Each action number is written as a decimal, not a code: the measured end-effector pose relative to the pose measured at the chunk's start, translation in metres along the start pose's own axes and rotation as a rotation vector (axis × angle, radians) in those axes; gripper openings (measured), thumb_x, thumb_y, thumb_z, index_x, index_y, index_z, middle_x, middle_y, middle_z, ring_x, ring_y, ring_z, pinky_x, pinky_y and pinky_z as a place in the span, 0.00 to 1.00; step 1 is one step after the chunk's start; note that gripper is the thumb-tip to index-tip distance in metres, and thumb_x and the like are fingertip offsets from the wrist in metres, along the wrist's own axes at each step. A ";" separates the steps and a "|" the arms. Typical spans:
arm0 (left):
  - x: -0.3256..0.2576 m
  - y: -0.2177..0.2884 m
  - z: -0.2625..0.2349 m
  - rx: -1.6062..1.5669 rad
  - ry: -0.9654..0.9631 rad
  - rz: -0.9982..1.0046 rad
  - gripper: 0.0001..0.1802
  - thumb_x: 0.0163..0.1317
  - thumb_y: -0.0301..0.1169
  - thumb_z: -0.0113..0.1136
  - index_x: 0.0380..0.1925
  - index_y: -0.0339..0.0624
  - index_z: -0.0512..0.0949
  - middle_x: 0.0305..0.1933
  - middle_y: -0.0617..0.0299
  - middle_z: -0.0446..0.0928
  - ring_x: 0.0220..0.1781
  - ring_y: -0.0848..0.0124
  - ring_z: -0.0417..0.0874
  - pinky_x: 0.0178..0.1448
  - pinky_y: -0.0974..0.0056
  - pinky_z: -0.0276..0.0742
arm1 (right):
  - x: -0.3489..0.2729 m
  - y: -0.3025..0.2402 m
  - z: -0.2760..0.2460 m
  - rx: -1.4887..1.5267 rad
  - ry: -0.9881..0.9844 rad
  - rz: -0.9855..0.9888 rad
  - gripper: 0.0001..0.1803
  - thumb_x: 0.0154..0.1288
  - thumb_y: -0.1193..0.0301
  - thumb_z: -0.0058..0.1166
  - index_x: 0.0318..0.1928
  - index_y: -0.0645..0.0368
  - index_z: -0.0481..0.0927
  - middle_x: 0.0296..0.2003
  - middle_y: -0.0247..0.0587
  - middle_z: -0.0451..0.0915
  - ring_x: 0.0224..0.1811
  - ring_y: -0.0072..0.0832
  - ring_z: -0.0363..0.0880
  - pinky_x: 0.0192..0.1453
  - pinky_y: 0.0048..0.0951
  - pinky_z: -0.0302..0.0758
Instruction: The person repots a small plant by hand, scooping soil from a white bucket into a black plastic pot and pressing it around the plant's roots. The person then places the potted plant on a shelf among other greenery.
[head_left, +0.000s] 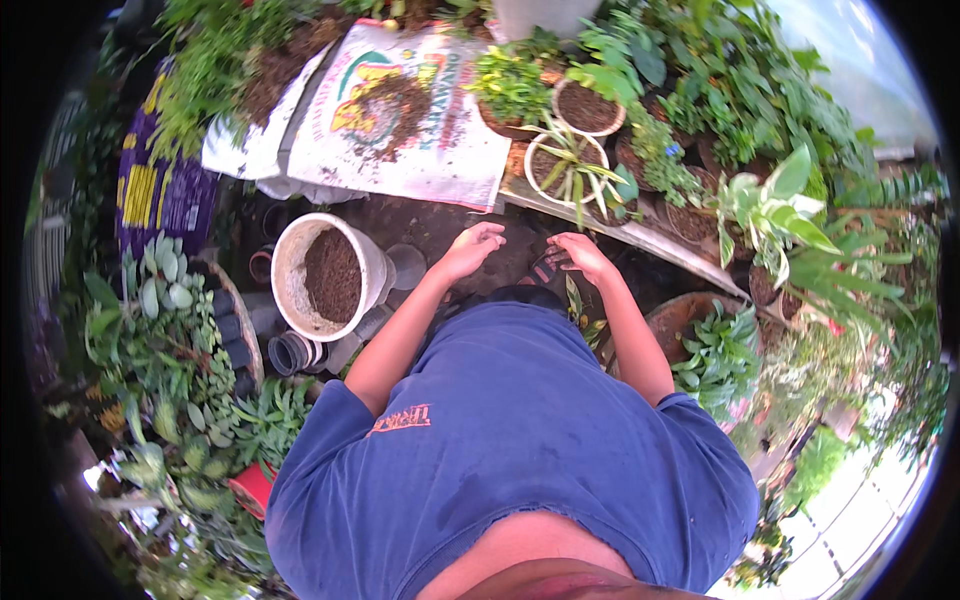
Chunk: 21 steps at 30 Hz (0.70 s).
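Note:
My left hand is held out in front of my body with its fingers loosely bent and nothing visible in them. A short gap separates it from my right hand, whose fingers are spread, bent inward and hold nothing I can see. Left of my left hand stands a white bucket with dark soil inside. Beyond both hands, a white printed sack lies flat on the bench, a patch of loose soil scattered on it. A white pot with a striped spiky plant sits just beyond my right hand.
The bench edge runs across beyond my hands, crowded with potted plants. Nested dark pots lie by the bucket. A purple sack stands at the far left. A wide brown pot is beside my right forearm. Foliage surrounds both sides.

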<state>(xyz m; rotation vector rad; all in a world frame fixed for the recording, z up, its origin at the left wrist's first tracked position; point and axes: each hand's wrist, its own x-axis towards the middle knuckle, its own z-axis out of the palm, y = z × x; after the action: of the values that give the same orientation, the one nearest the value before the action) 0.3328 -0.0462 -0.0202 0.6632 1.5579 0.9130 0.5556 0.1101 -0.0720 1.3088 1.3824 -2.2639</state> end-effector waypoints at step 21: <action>-0.246 -0.201 -0.233 -0.342 1.062 0.094 0.12 0.52 0.18 0.54 0.38 0.35 0.76 0.21 0.75 0.65 0.22 0.86 0.62 0.25 0.74 0.56 | 0.122 -0.085 0.377 -0.266 -0.279 -0.097 0.17 0.73 0.65 0.38 0.54 0.58 0.74 0.41 0.39 0.81 0.42 0.26 0.79 0.44 0.28 0.74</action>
<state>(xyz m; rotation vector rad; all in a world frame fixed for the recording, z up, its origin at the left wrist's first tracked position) 0.1643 -0.4009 -0.0462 -0.0553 2.1919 1.7127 0.2147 -0.1080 -0.0435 0.8266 1.6022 -2.1271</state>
